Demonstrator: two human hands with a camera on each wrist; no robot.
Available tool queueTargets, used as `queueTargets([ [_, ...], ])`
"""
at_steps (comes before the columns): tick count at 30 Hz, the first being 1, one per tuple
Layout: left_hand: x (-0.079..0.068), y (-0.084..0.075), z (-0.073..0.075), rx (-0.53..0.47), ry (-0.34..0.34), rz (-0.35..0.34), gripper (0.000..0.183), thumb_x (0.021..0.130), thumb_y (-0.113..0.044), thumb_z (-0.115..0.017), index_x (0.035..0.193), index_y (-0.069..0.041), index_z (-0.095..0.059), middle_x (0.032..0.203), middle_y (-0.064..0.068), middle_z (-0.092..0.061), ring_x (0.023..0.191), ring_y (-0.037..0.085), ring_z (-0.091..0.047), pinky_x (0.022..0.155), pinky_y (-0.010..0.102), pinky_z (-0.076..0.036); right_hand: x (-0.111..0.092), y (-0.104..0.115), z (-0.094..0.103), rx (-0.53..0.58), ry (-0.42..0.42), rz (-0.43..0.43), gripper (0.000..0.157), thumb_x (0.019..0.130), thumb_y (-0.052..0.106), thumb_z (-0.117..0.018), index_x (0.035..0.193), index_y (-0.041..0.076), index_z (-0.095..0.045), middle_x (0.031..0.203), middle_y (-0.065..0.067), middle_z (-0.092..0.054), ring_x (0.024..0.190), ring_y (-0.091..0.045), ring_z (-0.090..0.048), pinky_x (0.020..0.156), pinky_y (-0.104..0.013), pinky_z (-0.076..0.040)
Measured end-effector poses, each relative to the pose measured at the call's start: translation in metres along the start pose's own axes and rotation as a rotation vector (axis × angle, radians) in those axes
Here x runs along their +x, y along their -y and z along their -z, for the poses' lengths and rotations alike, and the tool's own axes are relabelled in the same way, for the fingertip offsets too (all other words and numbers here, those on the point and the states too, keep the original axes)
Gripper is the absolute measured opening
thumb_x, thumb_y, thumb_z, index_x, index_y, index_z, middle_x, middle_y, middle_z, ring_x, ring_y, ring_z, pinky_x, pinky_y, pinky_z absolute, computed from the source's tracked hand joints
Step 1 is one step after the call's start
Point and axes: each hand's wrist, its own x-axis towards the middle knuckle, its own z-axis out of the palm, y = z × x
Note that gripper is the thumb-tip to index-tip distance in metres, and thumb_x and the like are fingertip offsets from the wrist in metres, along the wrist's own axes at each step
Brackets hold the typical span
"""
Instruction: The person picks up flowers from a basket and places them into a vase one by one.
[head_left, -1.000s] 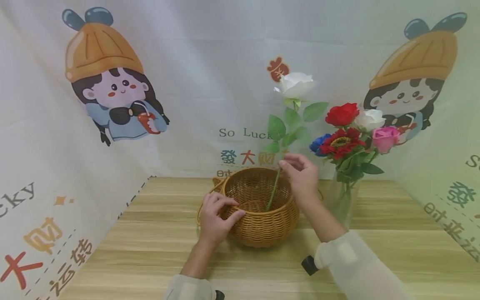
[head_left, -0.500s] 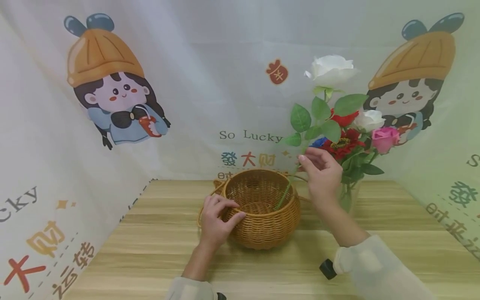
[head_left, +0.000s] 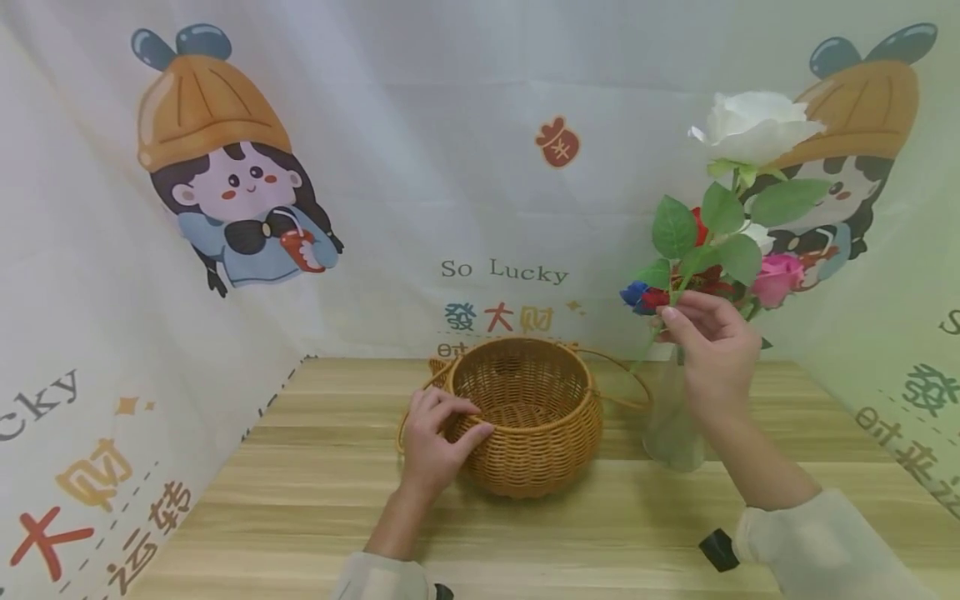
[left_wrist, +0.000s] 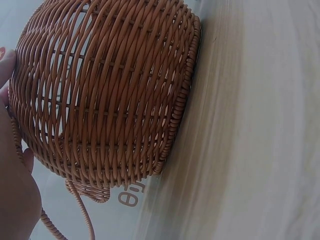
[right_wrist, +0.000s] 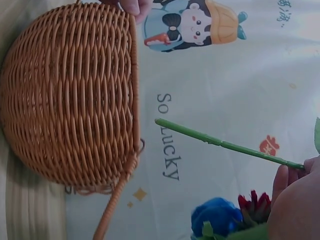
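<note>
A round brown wicker basket [head_left: 536, 458] stands upright on the table. My left hand [head_left: 433, 442] grips its near left rim, thumb outside at the front; the left wrist view shows the woven side [left_wrist: 115, 95] close up. My right hand [head_left: 718, 354] pinches the green stem of a white artificial rose [head_left: 757, 129], bloom up and leaves above the fingers. In the right wrist view the bare lower end of the stem [right_wrist: 220, 142] is outside the basket, beyond its rim. Behind the right hand, a clear vase [head_left: 671, 425] holds several other flowers, partly hidden.
Among the vase's flowers are a pink rose [head_left: 777, 281] and a blue flower [head_left: 637, 297]. A thin wicker handle [head_left: 637, 379] droops off the basket's right side towards the vase. The wooden table [head_left: 300, 500] backs onto a printed white cloth [head_left: 397, 167].
My right hand has moved right with the white rose, drawing the stem out of the basket and over in front of the vase. My left hand stays on the rim.
</note>
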Motion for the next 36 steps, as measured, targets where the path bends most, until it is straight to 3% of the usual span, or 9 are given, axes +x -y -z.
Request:
queueTargets([
  [6,0.000,0.001,-0.003,0.004,-0.002,0.008,0.039,0.088,-0.048,-0.082,0.085,-0.009,-0.077,0.085,0.003,-0.065,0.086,0.021,-0.050,0.079,0.033,-0.039,0.007,0.006,0.021,0.012,-0.052,0.001,0.016,0.091,-0.005,-0.075,0.093,0.011,-0.074,0.082,0.002,-0.076,0.071,-0.007,-0.074,0.063,-0.019,-0.058],
  [13,-0.001,0.000,-0.002,0.004,0.000,0.013,0.035,0.086,-0.045,-0.084,0.086,-0.011,-0.077,0.086,0.003,-0.065,0.087,0.021,-0.050,0.080,0.032,-0.038,0.023,0.007,0.038,0.031,-0.114,0.021,0.026,0.091,-0.014,-0.069,0.089,0.011,-0.075,0.078,0.002,-0.075,0.066,-0.006,-0.071,0.062,-0.018,-0.057],
  [17,-0.001,0.000,-0.002,0.009,-0.002,0.010,0.034,0.085,-0.044,-0.085,0.086,-0.011,-0.077,0.085,0.003,-0.065,0.087,0.021,-0.050,0.080,0.032,-0.039,0.034,0.010,0.046,0.025,-0.159,0.060,0.025,0.090,-0.013,-0.071,0.088,0.011,-0.076,0.078,0.002,-0.074,0.068,-0.007,-0.070,0.063,-0.017,-0.057],
  [24,0.000,0.000,-0.001,0.020,-0.002,0.016,0.035,0.087,-0.047,-0.083,0.086,-0.013,-0.077,0.086,0.003,-0.064,0.088,0.021,-0.050,0.080,0.032,-0.040,0.052,0.016,0.053,0.007,-0.251,0.150,0.025,0.089,-0.013,-0.071,0.088,0.011,-0.075,0.081,0.001,-0.074,0.065,-0.007,-0.070,0.063,-0.017,-0.056],
  [31,0.000,-0.001,-0.001,-0.002,-0.004,0.021,0.022,0.080,-0.030,-0.090,0.087,-0.013,-0.078,0.086,0.002,-0.065,0.088,0.022,-0.050,0.081,0.033,-0.040,0.065,0.021,0.054,-0.039,-0.286,0.223,0.024,0.091,-0.009,-0.073,0.087,0.015,-0.074,0.080,-0.001,-0.071,0.053,-0.008,-0.062,0.057,-0.017,-0.050],
  [36,0.000,-0.001,-0.001,-0.005,0.003,0.021,0.028,0.085,-0.040,-0.086,0.088,-0.013,-0.078,0.086,0.002,-0.064,0.087,0.021,-0.050,0.081,0.034,-0.040,0.067,0.021,0.056,-0.048,-0.310,0.219,0.023,0.091,-0.008,-0.072,0.087,0.014,-0.074,0.080,-0.001,-0.071,0.053,-0.009,-0.062,0.055,-0.018,-0.049],
])
